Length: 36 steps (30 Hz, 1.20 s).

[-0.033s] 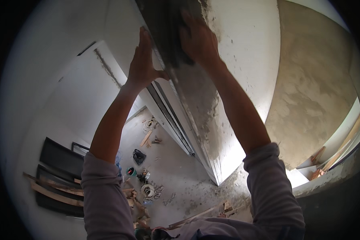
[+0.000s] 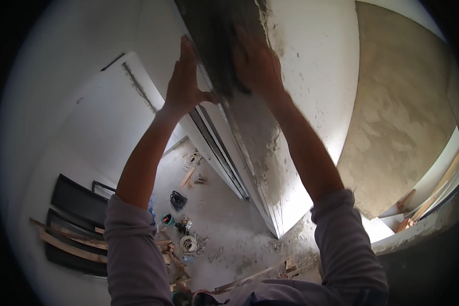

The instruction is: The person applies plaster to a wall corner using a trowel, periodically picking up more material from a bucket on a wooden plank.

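Note:
A narrow band of wet grey plaster (image 2: 250, 115) runs up the end face of the wall in front of me. My right hand (image 2: 260, 64) is up against this band, closed around a dark flat tool (image 2: 228, 76) that looks like a plastering trowel; shadow and motion blur hide its exact form. On the wall's left edge rests my left hand (image 2: 183, 84), its fingers stretched upward along the side and its thumb spread across toward the plaster. A thin pale edge strip (image 2: 234, 130) borders the plaster just below that thumb.
Below, the floor holds coiled white cable (image 2: 188, 245), a black bag (image 2: 177, 200), a green container (image 2: 167, 219) and wood scraps. Dark panels (image 2: 76, 201) with wooden strips lean at the left. A plastered wall section (image 2: 398, 112) stands at the right.
My right hand has shifted slightly down and to the right along the plaster, with the dark tool. My left hand stays at the edge.

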### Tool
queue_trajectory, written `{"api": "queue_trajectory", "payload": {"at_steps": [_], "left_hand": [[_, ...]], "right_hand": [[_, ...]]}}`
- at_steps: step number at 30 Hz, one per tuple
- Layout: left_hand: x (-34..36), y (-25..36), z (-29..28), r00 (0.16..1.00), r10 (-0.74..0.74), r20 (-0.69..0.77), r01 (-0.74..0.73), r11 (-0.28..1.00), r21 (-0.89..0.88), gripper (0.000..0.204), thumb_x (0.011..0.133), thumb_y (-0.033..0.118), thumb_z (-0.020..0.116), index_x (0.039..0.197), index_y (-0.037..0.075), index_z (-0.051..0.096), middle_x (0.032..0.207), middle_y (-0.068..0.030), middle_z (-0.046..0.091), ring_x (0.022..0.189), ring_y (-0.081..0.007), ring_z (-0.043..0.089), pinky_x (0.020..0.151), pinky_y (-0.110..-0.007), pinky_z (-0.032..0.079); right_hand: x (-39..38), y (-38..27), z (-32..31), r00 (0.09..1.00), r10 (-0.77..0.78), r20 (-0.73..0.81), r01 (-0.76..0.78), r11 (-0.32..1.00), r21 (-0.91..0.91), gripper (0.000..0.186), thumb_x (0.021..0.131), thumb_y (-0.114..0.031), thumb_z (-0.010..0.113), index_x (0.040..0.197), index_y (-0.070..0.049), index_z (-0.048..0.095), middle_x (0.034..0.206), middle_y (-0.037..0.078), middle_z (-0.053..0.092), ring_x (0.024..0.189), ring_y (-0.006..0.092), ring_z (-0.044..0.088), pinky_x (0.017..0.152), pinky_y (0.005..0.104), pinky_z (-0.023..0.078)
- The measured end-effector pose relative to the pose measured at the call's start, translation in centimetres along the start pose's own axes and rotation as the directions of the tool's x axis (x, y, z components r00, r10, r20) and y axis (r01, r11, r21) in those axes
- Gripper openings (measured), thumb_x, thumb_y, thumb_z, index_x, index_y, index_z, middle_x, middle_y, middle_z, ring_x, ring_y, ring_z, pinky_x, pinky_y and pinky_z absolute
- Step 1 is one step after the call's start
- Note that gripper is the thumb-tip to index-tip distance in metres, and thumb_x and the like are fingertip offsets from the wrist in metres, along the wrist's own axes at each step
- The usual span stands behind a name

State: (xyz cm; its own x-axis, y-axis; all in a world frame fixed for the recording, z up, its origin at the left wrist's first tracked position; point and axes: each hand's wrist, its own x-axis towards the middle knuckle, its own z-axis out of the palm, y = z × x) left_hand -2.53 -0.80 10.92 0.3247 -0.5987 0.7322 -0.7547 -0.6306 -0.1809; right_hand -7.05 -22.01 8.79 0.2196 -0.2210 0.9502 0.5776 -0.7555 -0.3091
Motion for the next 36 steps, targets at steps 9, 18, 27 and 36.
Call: {"api": "queue_trajectory", "payload": {"at_steps": [9, 18, 27, 36], "left_hand": [[0.1, 1.3, -1.9, 0.992, -0.109, 0.061, 0.109, 0.994, -0.003, 0.157, 0.047, 0.031, 0.097, 0.157, 0.001, -0.01, 0.166, -0.0222, -0.006, 0.154, -0.0338, 0.004, 0.123, -0.046, 0.021], [-0.3, 1.4, -1.3, 0.994, -0.113, 0.002, 0.113, 0.991, -0.069, 0.157, 0.041, 0.03, 0.098, 0.159, 0.007, -0.004, 0.167, -0.0184, -0.001, 0.151, -0.0354, 0.021, 0.12, -0.045, 0.034], [-0.6, 1.3, -1.4, 0.991, -0.129, 0.032, 0.132, 0.986, -0.101, 0.156, 0.041, 0.027, 0.098, 0.159, 0.008, -0.003, 0.166, -0.0181, 0.001, 0.15, -0.0356, 0.023, 0.119, -0.043, 0.037], [-0.5, 0.9, -1.3, 0.992, -0.106, 0.066, 0.113, 0.988, -0.102, 0.159, 0.048, 0.024, 0.098, 0.157, 0.011, -0.016, 0.166, -0.0184, -0.007, 0.151, -0.0367, 0.017, 0.122, -0.045, 0.032]], "right_hand": [[-19.3, 7.6, -5.0, 0.958, 0.055, 0.283, -0.026, 0.994, -0.105, 0.061, 0.086, -0.005, 0.066, 0.145, -0.014, 0.052, 0.102, 0.014, 0.064, 0.09, 0.0326, 0.065, 0.076, 0.0413, 0.055], [9.1, -1.2, -3.9, 0.773, -0.631, 0.069, 0.633, 0.76, -0.146, 0.048, 0.085, -0.006, 0.068, 0.131, -0.012, 0.057, 0.111, 0.013, 0.064, 0.099, 0.0352, 0.063, 0.087, 0.0453, 0.052], [13.3, -1.4, -1.5, 0.706, -0.706, 0.061, 0.704, 0.688, -0.176, 0.045, 0.084, -0.008, 0.069, 0.127, -0.016, 0.058, 0.103, 0.009, 0.062, 0.094, 0.0319, 0.064, 0.078, 0.044, 0.055], [14.2, -2.7, -2.7, 0.75, -0.614, 0.248, 0.652, 0.749, -0.117, 0.05, 0.086, -0.009, 0.07, 0.134, -0.016, 0.058, 0.117, 0.011, 0.062, 0.11, 0.0313, 0.062, 0.091, 0.0428, 0.053]]}}
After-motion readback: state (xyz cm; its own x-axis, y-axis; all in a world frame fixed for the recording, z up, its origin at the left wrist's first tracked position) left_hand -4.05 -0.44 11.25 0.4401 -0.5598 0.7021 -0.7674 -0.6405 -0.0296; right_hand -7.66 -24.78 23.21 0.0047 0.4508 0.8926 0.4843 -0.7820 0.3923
